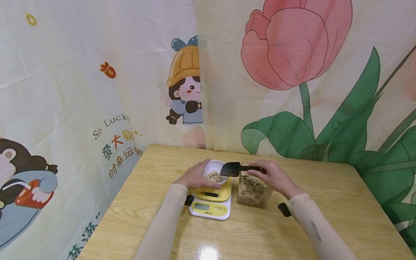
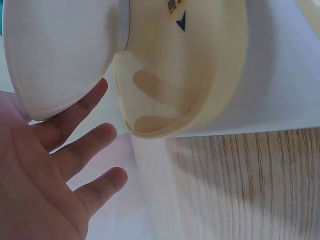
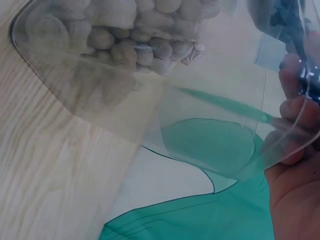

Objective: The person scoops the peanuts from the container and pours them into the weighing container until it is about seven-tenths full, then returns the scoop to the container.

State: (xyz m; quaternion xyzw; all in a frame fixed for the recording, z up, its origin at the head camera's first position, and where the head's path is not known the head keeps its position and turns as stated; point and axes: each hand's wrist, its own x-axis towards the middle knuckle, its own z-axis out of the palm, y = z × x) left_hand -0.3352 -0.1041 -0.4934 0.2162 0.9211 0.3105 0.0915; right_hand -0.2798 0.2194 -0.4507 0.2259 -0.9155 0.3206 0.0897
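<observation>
A white bowl holding small beige rounded pieces is over the yellow plate of a kitchen scale. My left hand holds the bowl between thumb and fingers; the left wrist view shows three fingers spread, one against the bowl's underside. Whether the bowl rests fully on the plate is unclear. My right hand grips the handle of a black scoop, its blade over the bowl's right rim. Below that hand stands a clear plastic container with similar pieces. What the scoop carries cannot be seen.
Everything stands on a wooden table. Printed cloths hang behind it and on its left, one with a large pink tulip. Black straps with dark knobs are at both wrists. The container stands close to the scale's right side.
</observation>
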